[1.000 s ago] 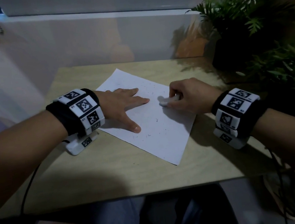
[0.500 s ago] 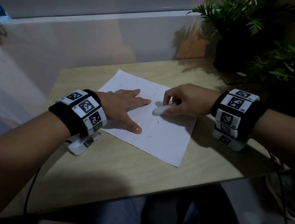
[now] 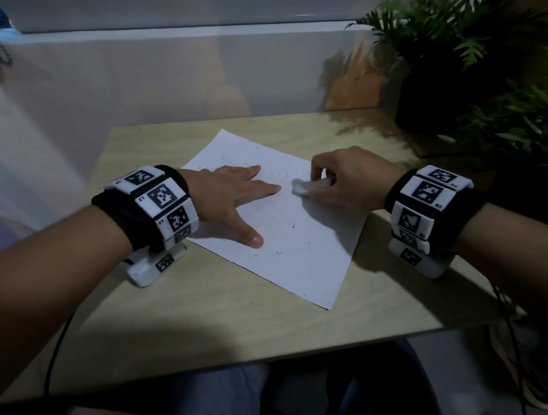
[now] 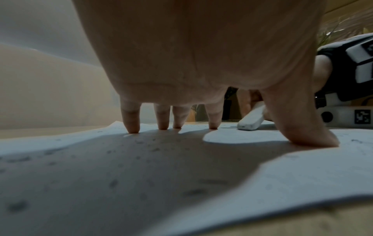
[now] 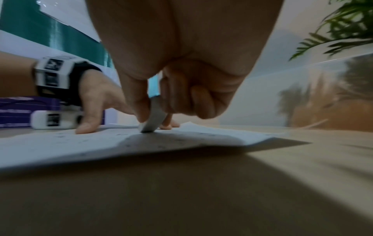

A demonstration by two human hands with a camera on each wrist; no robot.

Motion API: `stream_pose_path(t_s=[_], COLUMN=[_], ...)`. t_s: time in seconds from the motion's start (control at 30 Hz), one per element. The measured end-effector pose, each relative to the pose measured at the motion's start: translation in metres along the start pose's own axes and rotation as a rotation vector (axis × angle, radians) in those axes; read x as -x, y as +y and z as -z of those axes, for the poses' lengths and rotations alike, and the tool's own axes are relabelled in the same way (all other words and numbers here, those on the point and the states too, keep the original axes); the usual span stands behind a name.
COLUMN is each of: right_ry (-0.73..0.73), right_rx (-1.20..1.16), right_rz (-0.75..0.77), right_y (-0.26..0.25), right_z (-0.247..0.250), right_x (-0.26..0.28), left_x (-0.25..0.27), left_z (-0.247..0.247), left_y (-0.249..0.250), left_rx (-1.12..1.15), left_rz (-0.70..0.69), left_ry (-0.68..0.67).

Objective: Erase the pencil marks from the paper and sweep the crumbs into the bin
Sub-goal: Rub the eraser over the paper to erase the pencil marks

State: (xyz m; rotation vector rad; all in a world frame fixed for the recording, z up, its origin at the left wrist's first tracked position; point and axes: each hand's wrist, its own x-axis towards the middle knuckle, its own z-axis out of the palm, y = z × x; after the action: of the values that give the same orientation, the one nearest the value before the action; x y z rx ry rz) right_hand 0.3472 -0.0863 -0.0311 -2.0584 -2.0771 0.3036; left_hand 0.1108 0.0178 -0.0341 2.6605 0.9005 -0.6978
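A white sheet of paper [image 3: 290,239] lies at an angle on the wooden table [image 3: 210,318], dotted with small dark crumbs and faint pencil marks. My left hand [image 3: 233,198] lies flat on the paper's left part, fingers spread and pressing it down; the left wrist view shows the fingertips [image 4: 132,127] on the sheet [image 4: 181,175]. My right hand [image 3: 345,178] pinches a white eraser [image 3: 308,186] between thumb and fingers, its end touching the paper near the upper right edge. In the right wrist view the eraser [image 5: 154,118] stands tilted on the paper [image 5: 80,146]. No bin is in view.
A potted green plant [image 3: 454,57] stands at the table's far right corner, with more leaves [image 3: 533,141] along the right side. A pale wall runs behind the table. My knees show below the table's front edge.
The right hand has slid the eraser back and forth over the paper: left toward the left hand's fingertips half a second ago, now back to the right. The left hand has stayed put.
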Motion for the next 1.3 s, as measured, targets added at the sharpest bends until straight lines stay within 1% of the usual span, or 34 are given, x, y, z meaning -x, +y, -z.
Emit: stream_pose_path(t_s=[0.07, 0.1, 0.13, 0.17, 0.23, 0.27, 0.3, 0.33, 0.37, 0.43, 0.47, 0.5, 0.53, 0.6, 0.63, 0.67, 0.7, 0.77, 0.8, 0.83, 0.87, 0.93, 0.97, 1.0, 1.03, 1.1, 1.13, 1.17, 1.23, 1.3], right_ry=[-0.114, -0.159, -0.165, -0.132, -0.008, 0.047, 0.073, 0.059, 0.010, -0.132, -0.176, -0.171, -0.130, -0.004, 0.030, 0.023, -0.027, -0.177, -0.231, -0.238, -0.203, -0.065, -0.010, 0.008, -0.023, -0.173, -0.238, -0.263, -0.184, -0.034], right_rx=[-0.058, -0.082, -0.084, -0.059, 0.021, 0.047, 0.051, 0.041, 0.022, -0.029, -0.049, -0.053, -0.037, 0.024, 0.040, 0.040, 0.022, -0.044, -0.073, -0.087, -0.081, -0.012, 0.027, 0.047, 0.042, -0.031, -0.066, -0.086, -0.058, 0.018], right_rz=[0.057, 0.057, 0.037, 0.003, -0.080, -0.102, -0.093, -0.056, -0.001, 0.082, 0.092, 0.081, 0.052, -0.001, 0.003, 0.033, 0.084, 0.168, 0.177, 0.165, 0.137, 0.059, 0.044, 0.063, 0.103, 0.184, 0.198, 0.190, 0.122, 0.039], right_y=[-0.007, -0.009, -0.008, -0.006, 0.000, 0.001, 0.000, -0.003, -0.007, -0.015, -0.016, -0.016, -0.014, -0.010, -0.010, -0.013, -0.017, -0.025, -0.027, -0.026, -0.023, -0.018, -0.016, -0.017, -0.020, -0.029, -0.032, -0.032, -0.027, -0.022], right_z=[0.000, 0.000, 0.001, 0.002, 0.002, 0.002, 0.001, 0.000, 0.000, 0.000, 0.000, -0.001, -0.001, 0.000, 0.000, -0.001, -0.001, -0.002, -0.002, -0.003, -0.003, -0.002, -0.002, -0.002, -0.003, -0.003, -0.003, -0.003, -0.002, -0.003], right_x=[0.005, 0.005, 0.004, 0.000, -0.006, -0.008, -0.007, -0.005, -0.002, 0.005, 0.007, 0.006, 0.004, 0.001, 0.002, 0.005, 0.009, 0.017, 0.019, 0.018, 0.015, 0.010, 0.010, 0.011, 0.014, 0.023, 0.025, 0.025, 0.021, 0.017], left_x=[0.001, 0.001, 0.001, 0.001, 0.000, 0.000, 0.000, 0.000, 0.000, 0.000, 0.000, 0.000, -0.001, -0.002, -0.002, -0.002, -0.003, -0.003, -0.003, -0.002, -0.003, -0.002, -0.001, -0.001, -0.001, -0.001, -0.001, -0.001, -0.001, -0.001], left_z=[0.003, 0.004, 0.004, 0.003, 0.000, -0.002, -0.002, -0.001, 0.000, 0.004, 0.005, 0.004, 0.004, 0.000, -0.001, -0.002, -0.002, -0.002, -0.001, -0.001, -0.001, -0.002, -0.002, -0.003, -0.002, -0.002, -0.002, -0.002, -0.002, -0.003], left_y=[0.003, 0.004, 0.004, 0.004, 0.001, 0.000, -0.001, 0.000, 0.000, 0.003, 0.003, 0.003, 0.002, 0.000, -0.001, -0.002, -0.002, -0.001, -0.001, -0.001, -0.001, 0.000, 0.000, 0.000, 0.001, 0.001, 0.002, 0.002, 0.002, 0.002], left_rx=[-0.008, -0.009, -0.011, -0.010, -0.004, -0.002, -0.005, -0.007, -0.006, -0.002, -0.002, -0.003, -0.003, -0.004, -0.005, -0.006, -0.007, 0.002, 0.008, 0.009, 0.003, -0.010, -0.013, -0.014, -0.014, -0.012, -0.012, -0.011, -0.011, -0.018], left_rz=[0.013, 0.016, 0.015, 0.012, 0.003, 0.001, -0.001, -0.003, -0.001, 0.012, 0.016, 0.016, 0.012, 0.003, 0.002, 0.004, 0.003, 0.002, 0.004, 0.008, 0.010, 0.010, 0.011, 0.014, 0.015, 0.015, 0.013, 0.011, 0.010, 0.013], left_ry=[-0.009, -0.008, -0.005, -0.003, 0.005, 0.007, 0.009, 0.010, 0.006, -0.015, -0.020, -0.019, -0.014, -0.002, 0.001, 0.004, 0.008, 0.011, 0.007, 0.005, 0.006, 0.009, 0.009, 0.010, 0.013, 0.016, 0.016, 0.014, 0.012, 0.017])
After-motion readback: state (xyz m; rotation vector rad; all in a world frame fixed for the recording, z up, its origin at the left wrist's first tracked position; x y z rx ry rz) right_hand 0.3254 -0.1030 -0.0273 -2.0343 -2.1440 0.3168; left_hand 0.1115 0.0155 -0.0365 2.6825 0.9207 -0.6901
